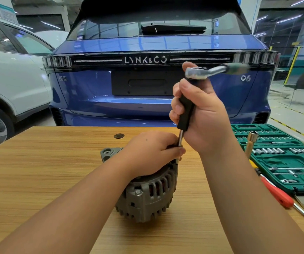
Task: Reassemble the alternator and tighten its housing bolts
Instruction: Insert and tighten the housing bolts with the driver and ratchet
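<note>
Setting: a workshop bay; a person works at a wooden desk (37, 171) behind a parked blue car (158, 85), with a white car (10, 74) to the left.
Alternator: the grey finned alternator (147, 195) stands near the middle of the desk, close in front of the person; one housing bolt (138, 192) shows on its near face.
Left hand: the left hand (147, 151) lies over the top of the alternator, its fingers curled round the bare metal shaft low down, steadying it just above the housing.
Right hand: the right hand (198, 114) is clenched round the black handle of the upright extension driver (185, 114); the thumb reaches the ratchet (202, 71) fitted on top, whose green-gripped lever points off to the right.
Key relation: the tool's long axis runs almost vertical, tilted slightly, from the right hand down past the left to the alternator's far right rim; the tip is hidden behind the left hand, so its seating on a bolt cannot be confirmed; the left hand is nearer the work.
Judgement: turning looks likely to come from the top; the axis must stay in line with the bolt.
Nearby: an open green socket set (279, 158); a red-handled screwdriver (275, 193) at the right.
</note>
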